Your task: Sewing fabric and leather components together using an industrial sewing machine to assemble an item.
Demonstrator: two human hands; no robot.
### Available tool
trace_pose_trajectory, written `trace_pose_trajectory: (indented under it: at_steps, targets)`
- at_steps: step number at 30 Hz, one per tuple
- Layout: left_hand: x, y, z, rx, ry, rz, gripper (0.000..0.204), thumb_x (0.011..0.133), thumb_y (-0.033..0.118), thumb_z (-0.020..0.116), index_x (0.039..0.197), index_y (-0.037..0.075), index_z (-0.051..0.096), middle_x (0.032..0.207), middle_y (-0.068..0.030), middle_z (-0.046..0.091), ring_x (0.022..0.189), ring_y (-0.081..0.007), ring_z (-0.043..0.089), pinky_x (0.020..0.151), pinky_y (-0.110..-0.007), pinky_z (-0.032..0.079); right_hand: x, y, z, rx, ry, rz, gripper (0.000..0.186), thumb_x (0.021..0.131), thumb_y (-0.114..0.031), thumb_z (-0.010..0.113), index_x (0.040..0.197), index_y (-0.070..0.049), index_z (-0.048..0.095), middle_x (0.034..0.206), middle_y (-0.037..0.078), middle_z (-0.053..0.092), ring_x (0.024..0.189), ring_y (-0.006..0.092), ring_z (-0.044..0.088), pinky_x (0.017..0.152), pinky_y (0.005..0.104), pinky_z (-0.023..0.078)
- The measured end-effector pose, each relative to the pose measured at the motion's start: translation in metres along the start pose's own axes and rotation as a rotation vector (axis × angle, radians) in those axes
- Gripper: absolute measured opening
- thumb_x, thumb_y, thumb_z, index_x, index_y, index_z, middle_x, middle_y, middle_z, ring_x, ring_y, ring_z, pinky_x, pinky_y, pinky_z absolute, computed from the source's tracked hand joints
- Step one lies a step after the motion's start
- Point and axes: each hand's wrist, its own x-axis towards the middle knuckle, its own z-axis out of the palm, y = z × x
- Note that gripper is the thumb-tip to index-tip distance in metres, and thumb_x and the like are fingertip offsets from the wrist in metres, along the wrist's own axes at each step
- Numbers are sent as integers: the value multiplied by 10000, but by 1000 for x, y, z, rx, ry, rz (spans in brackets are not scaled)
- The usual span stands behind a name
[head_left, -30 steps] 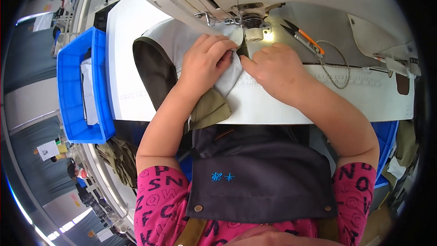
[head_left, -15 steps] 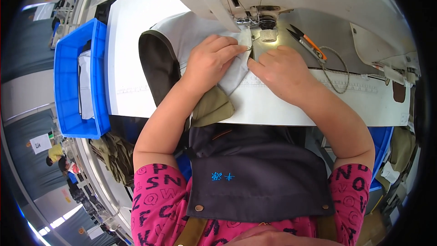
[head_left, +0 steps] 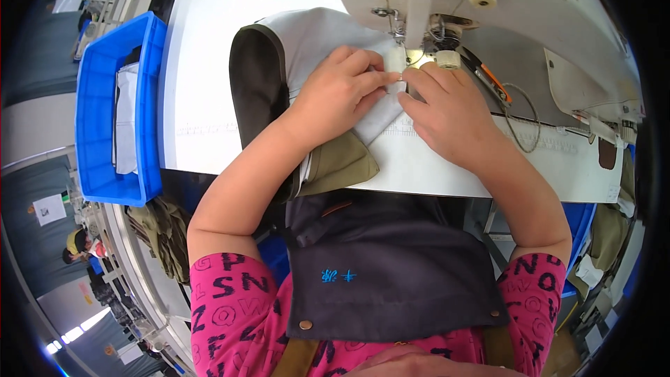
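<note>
A light grey cloth piece (head_left: 317,31) with dark brown (head_left: 257,84) and olive (head_left: 342,164) parts lies on the white sewing table, one edge beside the sewing machine's needle area. My left hand (head_left: 342,94) rests on the grey cloth with bent fingers, its index fingertip pinning the edge. Just across from it, my right hand (head_left: 450,112) has curled fingers at the same edge, thumb below and fingertips close to the left ones. Between them the edge looks pinched; the exact grip is partly hidden. The lit sewing machine (head_left: 516,21) stands right above both hands.
Orange-and-black thread snips (head_left: 495,84) lie right of the machine, near a looped cord (head_left: 536,122). A blue bin (head_left: 85,126) with folded pale cloth (head_left: 125,122) stands left of the table (head_left: 209,42). Olive cloth (head_left: 164,237) hangs below that bin.
The whole view has shifted, so machine and table sit farther right in the picture. My right fingers have moved up along the cloth edge, closer to my left fingertips.
</note>
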Motion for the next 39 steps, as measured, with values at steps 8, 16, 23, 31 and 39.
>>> trace_pose_trajectory:
  at_steps: [8, 16, 23, 31, 39]
  targets:
    - [-9, -1, 3, -84, -26, -5, 395, 860, 54, 707, 1255, 75, 704, 1305, -96, 668, 1269, -347, 582, 1036, -434, 506, 1, -8, -4, -94, 21, 23, 302, 697, -97, 775, 989, -46, 717, 1181, 65, 682, 1000, 206, 611, 861, 379, 483]
    - [-1, -16, 3, -118, 2, 28, 398, 845, 54, 713, 1243, 64, 707, 1275, -101, 679, 1199, -357, 602, 1030, -433, 495, 2, 1, 1, -71, -67, 114, 390, 705, -40, 743, 1093, -63, 714, 1281, 47, 662, 1061, 218, 632, 803, 382, 535]
    - [15, -32, 5, -108, 7, 25, 328, 856, 96, 709, 1182, 78, 743, 1247, -70, 694, 1215, -298, 617, 1013, -418, 495, 13, 15, 5, -121, 65, 99, 333, 727, -44, 760, 1055, -60, 705, 1222, 49, 669, 816, 304, 617, 744, 420, 489]
    - [21, -37, -7, -53, -79, 15, 322, 850, 207, 755, 1147, 92, 712, 1275, -61, 689, 1237, -291, 609, 1007, -416, 477, 13, 19, 11, -112, 120, 128, 310, 774, -55, 729, 1081, -74, 699, 1028, 63, 694, 792, 308, 610, 730, 416, 496]
    - [5, 35, -5, 345, -114, -191, 304, 791, 275, 799, 1015, 109, 678, 960, -58, 673, 963, -270, 639, 883, -418, 490, 11, 19, 12, -105, 96, 283, 302, 807, -88, 716, 1107, -97, 688, 841, 69, 664, 758, 300, 629, 652, 421, 509]
